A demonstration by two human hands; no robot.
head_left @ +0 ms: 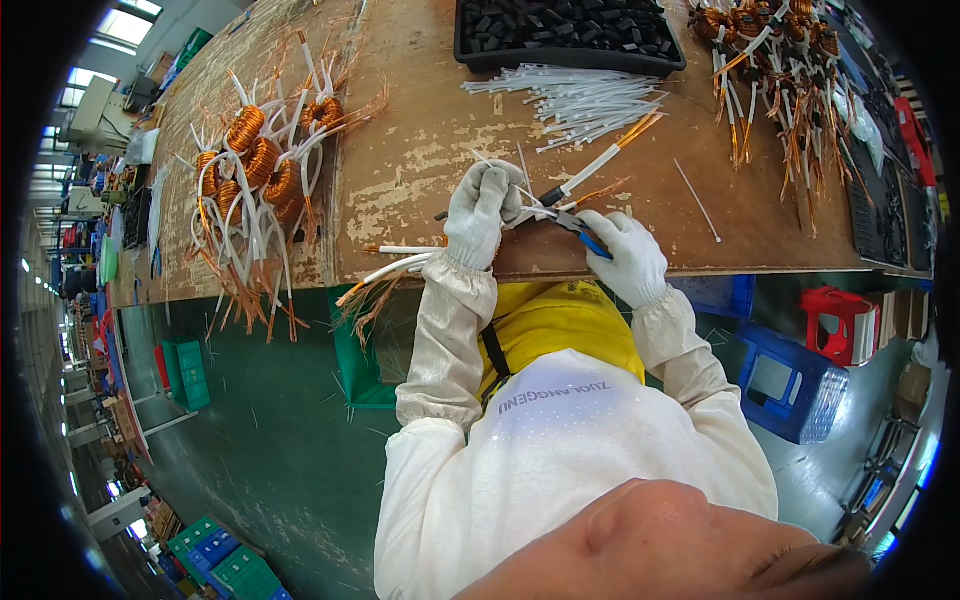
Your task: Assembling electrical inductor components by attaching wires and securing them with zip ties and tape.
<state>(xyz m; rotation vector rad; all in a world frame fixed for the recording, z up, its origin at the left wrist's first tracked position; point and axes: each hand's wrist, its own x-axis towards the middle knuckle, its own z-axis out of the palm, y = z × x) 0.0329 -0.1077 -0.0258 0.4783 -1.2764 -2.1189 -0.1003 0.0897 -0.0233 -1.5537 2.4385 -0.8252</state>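
My left hand [485, 212], in a white glove, is closed at the table's front edge over a wire coil that it mostly hides. White-sleeved leads [405, 250] with bare copper ends stick out to its left. On the other side, a lead [592, 172] with a black sleeve points away to the right. Thin white cable tie ends rise by my left fingers. Gloved too, my right hand [628, 255] grips blue-handled cutting pliers [572, 222]. Their jaws reach in beside the black sleeve, close to my left fingertips; whether they touch anything is too small to tell.
A pile of copper coils [258, 160] lies at the left, another [765, 40] at the far right. Loose white cable ties [580, 100] lie before a black tray [570, 60] of small black parts. Below the table stand a green bin [365, 370] and a blue stool [795, 385].
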